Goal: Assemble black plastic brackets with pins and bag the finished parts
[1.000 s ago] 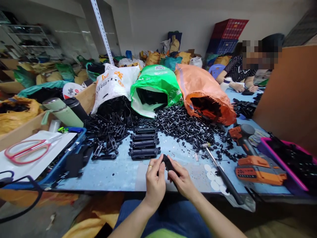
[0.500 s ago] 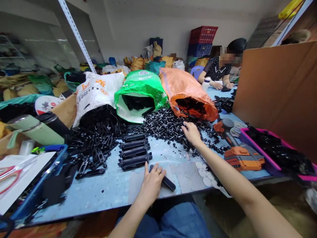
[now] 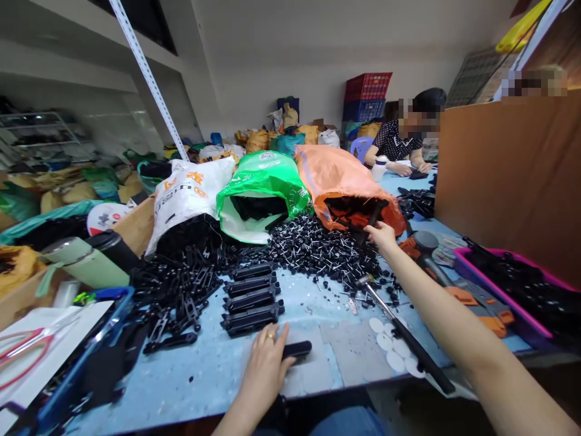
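Near the front edge of the blue table, my left hand (image 3: 267, 357) is closed around a slim black plastic bar (image 3: 297, 349), its right end sticking out past the thumb. At the mouth of the orange sack (image 3: 345, 175), my right hand (image 3: 382, 236) pinches a long black plastic part (image 3: 374, 213). Beneath that hand spreads a pile of black-headed metal pins (image 3: 313, 248). Several black assembled bars (image 3: 252, 316) lie in a stacked row beyond my left hand. A hammer (image 3: 399, 330) with a black handle lies under my right forearm.
A green sack (image 3: 263, 172) and a white sack (image 3: 190, 188) stand left of the orange one. Loose black links (image 3: 177, 297) cover the left side. An orange-black power tool (image 3: 472, 297) and a pink-rimmed tray (image 3: 467, 266) lie right. A person (image 3: 402, 142) sits behind.
My right hand has moved from the pin pile to the orange sack's mouth and now holds a black part. My left hand shifted slightly left with the bar. The view has tilted up.
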`<move>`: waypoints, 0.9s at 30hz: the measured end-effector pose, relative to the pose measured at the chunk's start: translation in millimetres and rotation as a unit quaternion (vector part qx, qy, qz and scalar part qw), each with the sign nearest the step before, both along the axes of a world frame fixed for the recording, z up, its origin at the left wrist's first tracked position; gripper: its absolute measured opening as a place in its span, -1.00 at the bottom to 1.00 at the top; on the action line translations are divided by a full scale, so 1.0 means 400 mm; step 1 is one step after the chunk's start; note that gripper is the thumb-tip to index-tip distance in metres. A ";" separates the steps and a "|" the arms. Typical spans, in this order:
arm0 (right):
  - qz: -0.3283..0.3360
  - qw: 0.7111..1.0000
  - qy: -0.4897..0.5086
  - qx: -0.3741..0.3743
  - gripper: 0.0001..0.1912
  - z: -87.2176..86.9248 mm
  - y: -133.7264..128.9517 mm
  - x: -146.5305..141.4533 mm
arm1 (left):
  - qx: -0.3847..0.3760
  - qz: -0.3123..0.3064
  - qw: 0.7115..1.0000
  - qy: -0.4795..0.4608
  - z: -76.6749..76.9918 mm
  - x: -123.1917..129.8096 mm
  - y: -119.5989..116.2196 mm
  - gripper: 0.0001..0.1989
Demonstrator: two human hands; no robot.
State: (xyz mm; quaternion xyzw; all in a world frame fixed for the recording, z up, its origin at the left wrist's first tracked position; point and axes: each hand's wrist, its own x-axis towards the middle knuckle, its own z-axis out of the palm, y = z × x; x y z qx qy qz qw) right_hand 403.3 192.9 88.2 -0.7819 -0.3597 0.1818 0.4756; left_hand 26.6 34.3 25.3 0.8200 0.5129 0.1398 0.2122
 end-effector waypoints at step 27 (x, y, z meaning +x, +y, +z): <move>0.489 0.698 -0.505 -0.133 -0.68 -0.167 -0.529 -0.377 | 0.053 -0.139 0.989 0.023 -0.036 0.038 -0.004 -0.37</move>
